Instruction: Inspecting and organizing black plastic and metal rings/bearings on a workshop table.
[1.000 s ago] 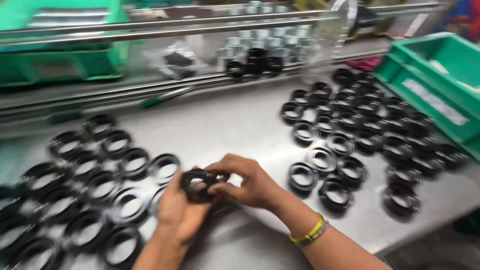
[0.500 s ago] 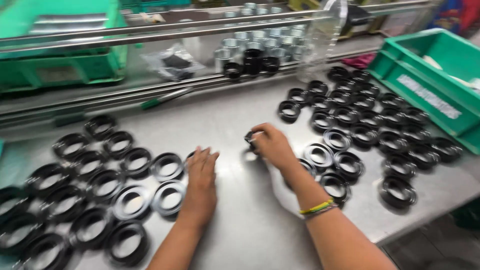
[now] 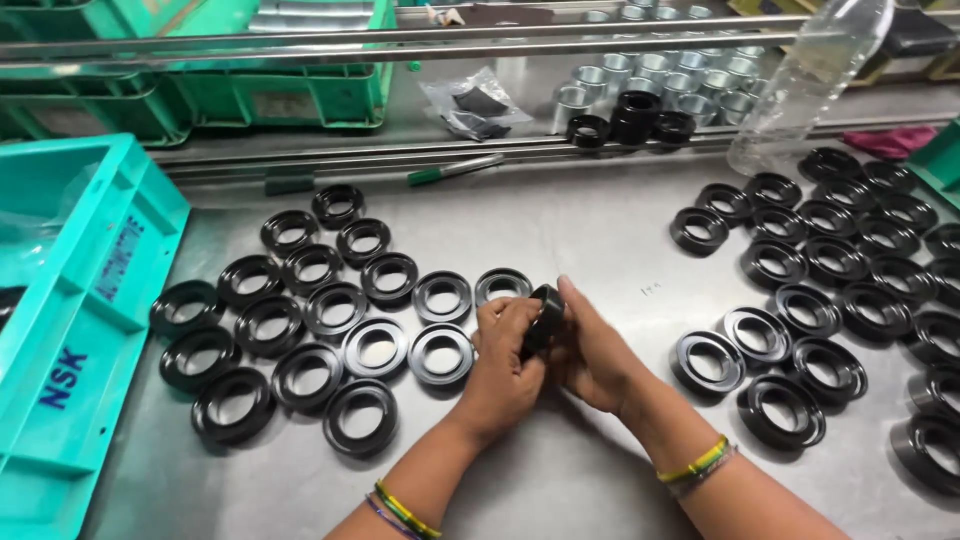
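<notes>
A steel counter [image 3: 600,230] carries two spreads of black rings, one group at left [image 3: 300,310] and one at right [image 3: 830,280]. A teal crate [image 3: 70,330] sits at the left edge. Behind a rail stand green crates [image 3: 280,95], silver metal cups [image 3: 650,80], a clear plastic bottle [image 3: 810,80], a crumpled plastic bag [image 3: 475,105] and a green marker pen [image 3: 455,170].

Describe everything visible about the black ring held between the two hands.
The glossy black ring, metal or moulded plastic by its sheen, is held on edge above the grey steel table, so its central hole is mostly hidden. The left hand wraps it from the left, and the right hand presses fingers against its right side. Similar black rings lie flat just to its left.
</notes>
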